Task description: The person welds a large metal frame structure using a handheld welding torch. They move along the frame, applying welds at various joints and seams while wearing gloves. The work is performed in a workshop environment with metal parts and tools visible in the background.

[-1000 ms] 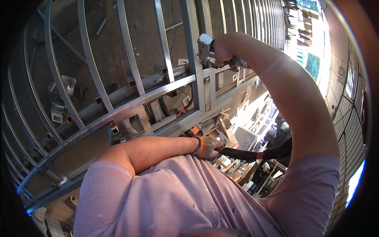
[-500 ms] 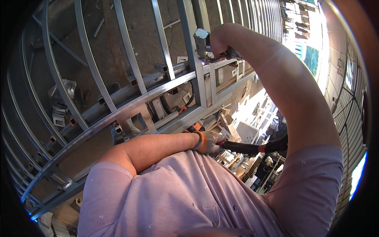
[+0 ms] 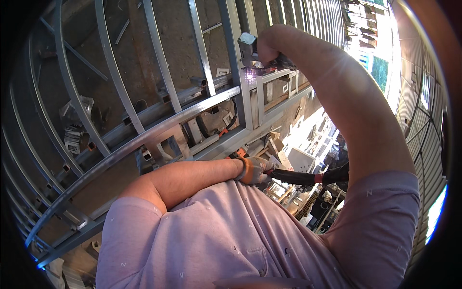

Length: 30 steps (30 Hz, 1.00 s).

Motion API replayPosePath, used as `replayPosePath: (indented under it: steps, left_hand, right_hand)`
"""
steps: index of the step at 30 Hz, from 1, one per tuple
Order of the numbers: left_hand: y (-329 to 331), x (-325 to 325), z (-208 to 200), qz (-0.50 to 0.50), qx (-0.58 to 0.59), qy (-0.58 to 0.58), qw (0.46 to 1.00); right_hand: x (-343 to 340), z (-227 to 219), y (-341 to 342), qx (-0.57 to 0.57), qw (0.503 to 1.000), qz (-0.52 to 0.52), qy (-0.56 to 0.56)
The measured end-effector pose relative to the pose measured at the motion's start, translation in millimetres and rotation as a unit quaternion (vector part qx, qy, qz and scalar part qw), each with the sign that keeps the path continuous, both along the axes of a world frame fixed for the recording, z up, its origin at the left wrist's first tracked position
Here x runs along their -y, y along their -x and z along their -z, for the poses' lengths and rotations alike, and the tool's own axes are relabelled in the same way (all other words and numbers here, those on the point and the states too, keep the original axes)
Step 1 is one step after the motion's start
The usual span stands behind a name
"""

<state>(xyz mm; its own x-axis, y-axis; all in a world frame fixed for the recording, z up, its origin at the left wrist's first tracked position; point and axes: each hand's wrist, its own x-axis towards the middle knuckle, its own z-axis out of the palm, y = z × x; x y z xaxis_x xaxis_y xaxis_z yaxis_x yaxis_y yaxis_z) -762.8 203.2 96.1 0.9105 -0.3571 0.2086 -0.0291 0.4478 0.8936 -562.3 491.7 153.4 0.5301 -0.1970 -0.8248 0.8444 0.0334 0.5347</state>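
Silver square-section steel post (image 3: 233, 43), long axis nearly 12 to 6 o'clock.
It lies at top centre, 9 o'clock from the nearer right hand (image 3: 267, 50), beyond a grey boxy piece with a pale top (image 3: 248, 39); that hand's grasp is hidden, so I cannot tell it. A violet glow (image 3: 250, 75) shows at its 7 o'clock. The left hand (image 3: 254, 171), in a grey-and-orange glove, curls around a black, red-banded cable (image 3: 294, 177).

A grey metal frame (image 3: 192, 112) of slats and rails lies under a boxy metal block (image 3: 247, 44), pale on top, beside its thick post; a violet glow lights the post just below. A black cable (image 3: 294, 177) with 1 red band runs rightward, outside the frame's near edge.
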Motion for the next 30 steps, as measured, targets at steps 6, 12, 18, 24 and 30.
replayPosePath:
  steps: [6,12,18,24,30]
  left_hand:
    - [-1.2,1.4,1.7,0.017,-0.010,0.000,1.000]
    - [-1.1,8.8,6.7,-0.009,0.014,0.009,1.000]
    - [-0.1,8.1,4.3,0.005,-0.016,0.006,1.000]
    - [2.5,3.5,0.9,0.005,-0.013,0.013,1.000]
    - [4.7,0.6,-2.2,-0.019,-0.003,-0.012,1.000]
  right_hand:
    - [-1.0,2.9,-3.7,-0.009,1.000,-0.024,0.011]
    - [0.2,2.8,-4.7,-0.009,0.999,-0.033,0.003]
    - [-0.7,3.5,-3.8,-0.005,0.999,-0.032,0.007]
    - [-1.4,1.0,-0.1,0.003,1.000,-0.018,0.009]
    - [-0.9,-3.8,2.8,0.012,0.999,-0.036,-0.005]
